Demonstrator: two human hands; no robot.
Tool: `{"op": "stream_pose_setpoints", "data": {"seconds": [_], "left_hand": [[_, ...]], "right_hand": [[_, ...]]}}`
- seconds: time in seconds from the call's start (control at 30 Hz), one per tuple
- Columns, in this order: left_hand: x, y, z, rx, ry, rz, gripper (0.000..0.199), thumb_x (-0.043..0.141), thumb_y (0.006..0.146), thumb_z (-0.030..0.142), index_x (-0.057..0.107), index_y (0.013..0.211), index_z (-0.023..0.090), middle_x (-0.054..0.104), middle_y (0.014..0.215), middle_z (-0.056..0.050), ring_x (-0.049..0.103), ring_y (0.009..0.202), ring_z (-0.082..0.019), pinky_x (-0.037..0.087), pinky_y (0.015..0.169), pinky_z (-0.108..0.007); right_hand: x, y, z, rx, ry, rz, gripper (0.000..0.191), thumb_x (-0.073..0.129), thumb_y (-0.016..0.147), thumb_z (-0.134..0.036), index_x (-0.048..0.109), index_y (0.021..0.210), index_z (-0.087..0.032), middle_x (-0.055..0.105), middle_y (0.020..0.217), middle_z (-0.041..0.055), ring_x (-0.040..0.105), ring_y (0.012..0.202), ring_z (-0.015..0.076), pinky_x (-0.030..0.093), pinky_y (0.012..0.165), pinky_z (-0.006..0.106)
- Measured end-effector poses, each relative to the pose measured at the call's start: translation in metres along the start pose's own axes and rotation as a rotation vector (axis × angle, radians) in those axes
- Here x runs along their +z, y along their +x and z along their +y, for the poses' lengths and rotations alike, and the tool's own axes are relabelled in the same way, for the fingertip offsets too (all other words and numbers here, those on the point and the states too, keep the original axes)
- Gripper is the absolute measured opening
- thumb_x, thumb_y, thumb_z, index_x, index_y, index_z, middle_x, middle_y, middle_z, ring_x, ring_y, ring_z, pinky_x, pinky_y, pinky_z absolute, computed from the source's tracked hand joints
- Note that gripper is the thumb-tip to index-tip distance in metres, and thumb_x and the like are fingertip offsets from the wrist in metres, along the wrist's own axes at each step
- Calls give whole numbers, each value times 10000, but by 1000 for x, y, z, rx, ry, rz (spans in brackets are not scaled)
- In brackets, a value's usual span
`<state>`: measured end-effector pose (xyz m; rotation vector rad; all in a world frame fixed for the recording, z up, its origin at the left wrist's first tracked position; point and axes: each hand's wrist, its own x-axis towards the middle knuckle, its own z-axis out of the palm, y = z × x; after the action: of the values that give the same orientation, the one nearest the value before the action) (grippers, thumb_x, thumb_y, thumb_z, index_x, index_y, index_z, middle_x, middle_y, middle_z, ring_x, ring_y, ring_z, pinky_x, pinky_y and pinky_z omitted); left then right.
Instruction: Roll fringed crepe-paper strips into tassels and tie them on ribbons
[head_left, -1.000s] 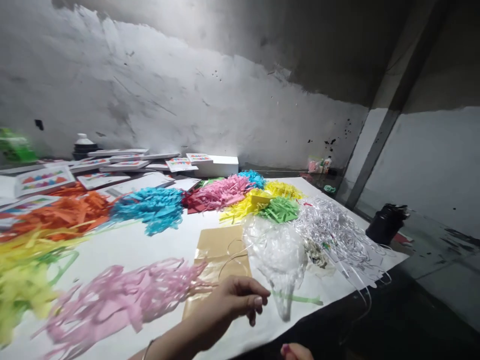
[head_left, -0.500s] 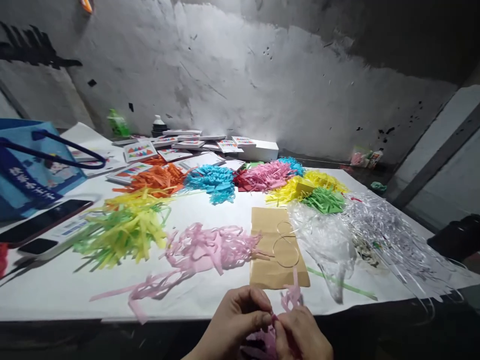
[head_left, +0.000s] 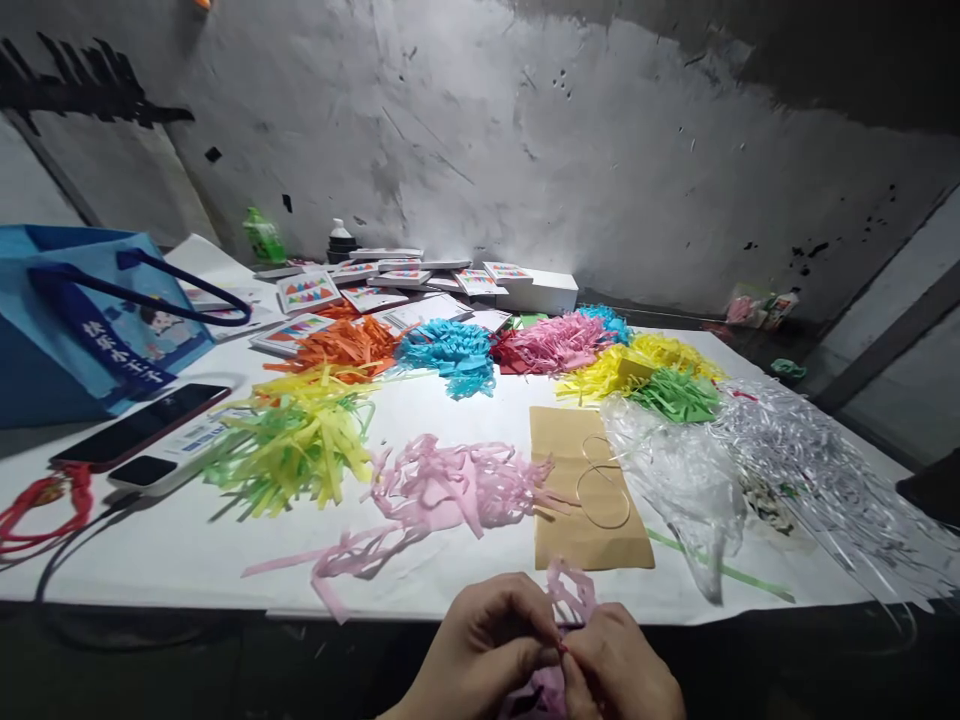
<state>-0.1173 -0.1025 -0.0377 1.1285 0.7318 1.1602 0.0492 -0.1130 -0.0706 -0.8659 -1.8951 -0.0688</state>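
At the near edge of the table, my left hand (head_left: 491, 640) and my right hand (head_left: 622, 665) meet fingertip to fingertip. Both are closed in a pinch on a strip of pink tissue paper (head_left: 574, 592), whose cut ends stick up above the fingers and hang below them. A small darker pink bit shows where the fingertips meet. Just beyond my hands lies a brown paper sheet (head_left: 566, 540) with thin wire rings (head_left: 604, 522) on it. Left of the sheet is a loose heap of pink paper fringe (head_left: 450, 485).
Bunches of orange (head_left: 345, 345), blue (head_left: 446, 350) and yellow-green fringe (head_left: 307, 440) lie around the white table. A clear plastic bag (head_left: 675, 460) and silvery strands (head_left: 810, 470) spread on the right. At left are a blue gift bag (head_left: 67, 340), a phone (head_left: 142, 425) and a cable.
The view has swung left, so the table's things sit further right and more of the red cord shows. My hands stay together, with the pink strip's upper end now bent over.
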Motion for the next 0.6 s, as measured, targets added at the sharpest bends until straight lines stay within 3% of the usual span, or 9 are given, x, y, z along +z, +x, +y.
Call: {"op": "stream_pose_setpoints", "data": {"seconds": [0.23, 0.37, 0.47, 0.6], "left_hand": [[-3, -10, -13, 10, 33, 18, 54, 738, 764, 127, 734, 758, 181, 658, 790, -25, 601, 744, -165, 469, 706, -239], [-7, -13, -19, 49, 107, 1, 106, 742, 821, 258, 698, 781, 170, 635, 792, -34, 573, 730, -164, 457, 698, -247], [-6, -14, -19, 1, 36, 20, 229, 752, 834, 378, 675, 795, 166, 614, 795, -33, 552, 730, -159, 451, 695, -247], [-3, -12, -21, -100, -121, 65, 269, 820, 778, 386, 668, 808, 167, 618, 789, -15, 559, 751, -145, 453, 707, -229]], "right_hand": [[3, -1, -1, -75, -94, 7, 184, 507, 831, -38, 597, 806, -197, 548, 562, -43, 482, 477, 106, 465, 631, 294], [4, -3, -4, -77, -51, -30, 208, 490, 837, -15, 574, 811, -204, 556, 565, -43, 495, 498, 106, 464, 634, 293], [5, -2, -9, 22, 5, -7, 193, 500, 885, -51, 614, 933, -198, 639, 647, -10, 574, 550, 125, 500, 660, 305], [6, -3, -17, 135, -27, 87, 149, 552, 922, -178, 638, 1041, -204, 701, 728, 24, 685, 657, 170, 564, 691, 311]]}}
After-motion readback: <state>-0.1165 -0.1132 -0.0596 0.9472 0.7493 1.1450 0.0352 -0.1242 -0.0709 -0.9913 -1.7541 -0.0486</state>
